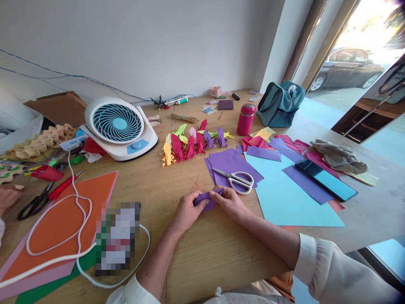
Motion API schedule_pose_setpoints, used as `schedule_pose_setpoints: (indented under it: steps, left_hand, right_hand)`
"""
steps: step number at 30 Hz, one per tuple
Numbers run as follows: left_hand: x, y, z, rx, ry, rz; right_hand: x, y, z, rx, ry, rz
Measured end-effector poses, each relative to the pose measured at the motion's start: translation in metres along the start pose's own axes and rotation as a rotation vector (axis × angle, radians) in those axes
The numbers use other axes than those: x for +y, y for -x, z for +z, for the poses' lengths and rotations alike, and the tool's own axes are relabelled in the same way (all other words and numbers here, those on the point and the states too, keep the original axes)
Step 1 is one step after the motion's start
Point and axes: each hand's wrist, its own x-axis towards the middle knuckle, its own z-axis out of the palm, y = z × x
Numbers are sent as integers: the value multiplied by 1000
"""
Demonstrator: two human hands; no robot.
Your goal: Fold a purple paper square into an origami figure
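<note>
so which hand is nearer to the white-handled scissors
Right. The right hand is just on the near side of the white-handled scissors; the left hand is farther off, to their left and nearer the person.

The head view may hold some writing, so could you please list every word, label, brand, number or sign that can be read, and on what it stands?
No text can be read with certainty.
Held purple paper: no writing visible.
Device with pixelated screen: blocked out, unreadable.
Dark purple booklet: too small to read.
Fan and pink flask: no legible brand.
</note>
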Motion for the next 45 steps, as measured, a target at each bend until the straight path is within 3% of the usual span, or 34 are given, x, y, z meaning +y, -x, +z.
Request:
schedule_pose_setpoints:
  steps: [9,15,18,21,26,29,32,39,45]
  left_hand:
    - [-13,-8,-9,-129,89,-62]
    - [-12,-10,-14,-198,154,-87]
    - [-15,-9,-16,-185,167,-92]
    - [-20,-9,-16,-170,143,-83]
    - [-22,-8,-18,-182,82,-85]
    - [-20,-8,-19,-252,166,-124]
    - [-17,-7,-19,-262,341,-172]
    - [-7,-2,-16,-398,569,-268]
    - [-7,0,-11,-380,503,-227]
  right_hand:
    - [-4,-4,0,-36,51,15]
    - [-16,-3,-16,-46,105,-56]
    - [-15,-1,-27,9,178,-160]
    - [-13,4,-37,116,583,-535]
    - [-17,12,-41,15,838,-857]
    - [-19,17,-39,-145,984,-917]
    - [-19,20,-36,-220,1120,-968]
    - [-18,21,-33,-182,1220,-1105]
    - [-15,21,-30,-246,1196,-1033]
